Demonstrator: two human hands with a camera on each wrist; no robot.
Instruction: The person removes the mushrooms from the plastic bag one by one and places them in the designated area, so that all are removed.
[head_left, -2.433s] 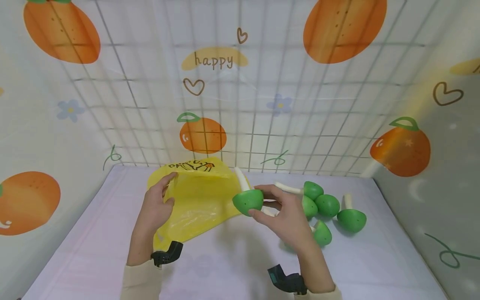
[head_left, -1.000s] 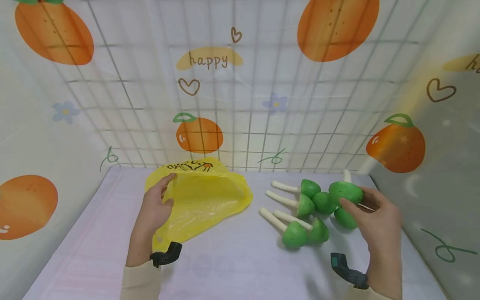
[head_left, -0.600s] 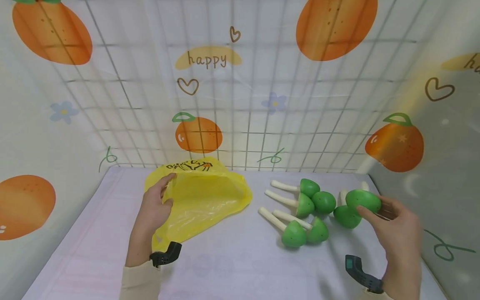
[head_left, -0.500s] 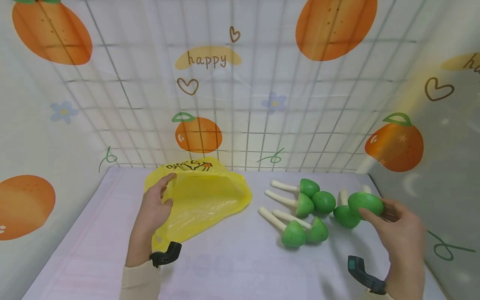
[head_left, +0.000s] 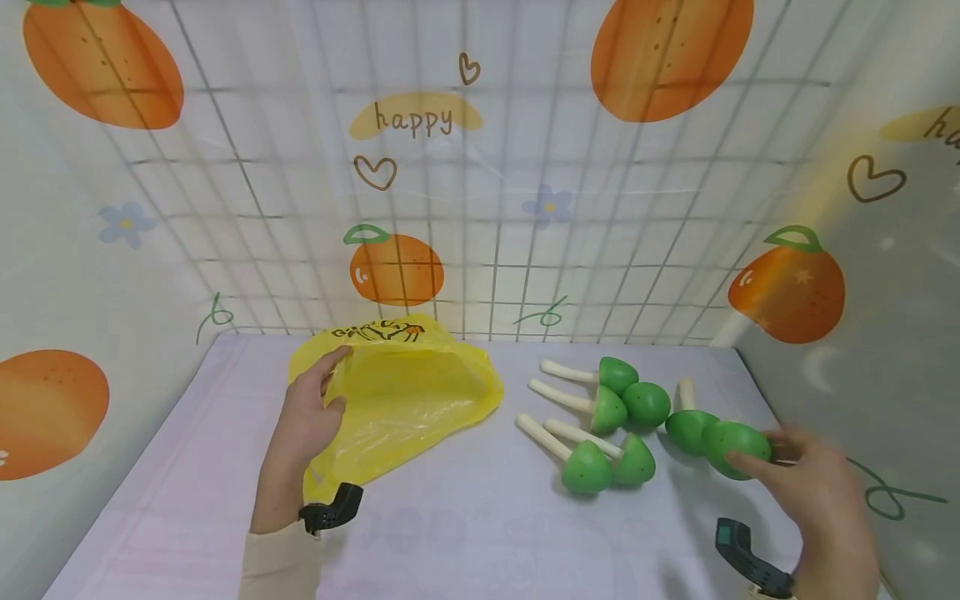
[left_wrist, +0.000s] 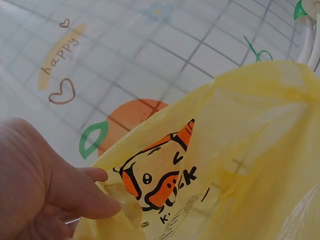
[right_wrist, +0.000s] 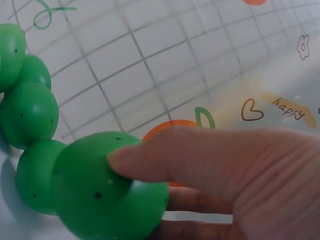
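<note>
My left hand pinches the near-left edge of a yellow plastic bag lying on the table. In the left wrist view, thumb and fingers hold its film beside a printed duck face. At the far right, my right hand grips a green mushroom cap between thumb and fingers. Its stem is hidden. The cap overlaps another green-capped mushroom, whose white stem points away. In the right wrist view, my thumb presses on the held mushroom.
Several more green-capped mushrooms with white stems lie in a loose cluster right of the bag, most stems pointing left. A white cloth covers the table. A grid wall with an orange-printed sheet stands behind, and sheet walls flank both sides.
My right hand has carried the mushroom from beside the bag to the far right and lowered it toward the table. The left hand keeps its hold on the bag.
</note>
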